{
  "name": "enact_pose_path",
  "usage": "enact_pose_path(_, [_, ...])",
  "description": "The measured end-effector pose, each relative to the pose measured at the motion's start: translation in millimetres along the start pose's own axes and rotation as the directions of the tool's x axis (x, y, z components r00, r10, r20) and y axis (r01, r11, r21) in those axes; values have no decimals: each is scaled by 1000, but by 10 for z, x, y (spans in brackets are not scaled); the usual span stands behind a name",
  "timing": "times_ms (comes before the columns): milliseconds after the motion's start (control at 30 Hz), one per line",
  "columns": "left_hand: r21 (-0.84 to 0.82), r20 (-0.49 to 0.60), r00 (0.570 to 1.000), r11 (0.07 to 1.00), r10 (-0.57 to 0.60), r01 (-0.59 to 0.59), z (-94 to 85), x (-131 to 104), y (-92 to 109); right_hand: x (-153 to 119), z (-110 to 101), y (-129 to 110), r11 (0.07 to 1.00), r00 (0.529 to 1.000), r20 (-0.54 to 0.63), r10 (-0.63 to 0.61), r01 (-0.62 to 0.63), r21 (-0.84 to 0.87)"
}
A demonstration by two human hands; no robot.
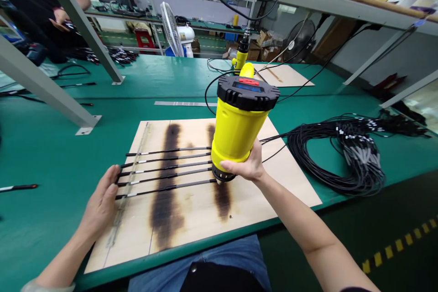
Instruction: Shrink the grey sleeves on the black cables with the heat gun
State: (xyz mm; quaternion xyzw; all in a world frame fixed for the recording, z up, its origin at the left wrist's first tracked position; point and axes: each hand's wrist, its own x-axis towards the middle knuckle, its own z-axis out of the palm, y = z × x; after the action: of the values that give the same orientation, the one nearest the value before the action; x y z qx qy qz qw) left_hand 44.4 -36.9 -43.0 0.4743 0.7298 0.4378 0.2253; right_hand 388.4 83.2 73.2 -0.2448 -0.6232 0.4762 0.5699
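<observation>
My right hand (251,164) is wrapped round the lower body of a yellow heat gun (237,132) with a black cap. The gun stands nearly upright, nozzle down, over the grey sleeves of several thin black cables (167,169). These cables lie side by side across a pale wooden board (195,219) with two dark scorched bands. At their left ends, my left hand (101,203) has its thumb and fingers closed against the tips. How many tips it grips is partly hidden by the fingers.
A coil of black cables (335,155) lies right of the board on the green table (119,105). Behind are a metal ruler (181,103), another yellow tool (241,57) and a second board (287,75). Metal posts (68,89) rise at left, where another person's hand (60,18) shows.
</observation>
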Motion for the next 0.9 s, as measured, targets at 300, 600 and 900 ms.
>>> enact_pose_path(300, [-1, 4, 1000, 1000, 9, -9, 4, -5, 5, 31, -33, 5, 999, 1000, 27, 1, -2, 38])
enact_pose_path(600, [16, 9, 1000, 1000, -12, 12, -2, -3, 25, 32, -54, -2, 999, 1000, 23, 7, -9, 50])
enact_pose_path(900, [21, 8, 1000, 1000, 10, -10, -8, 0, -16, 80, -46, 55, 999, 1000, -6, 9, -9, 35])
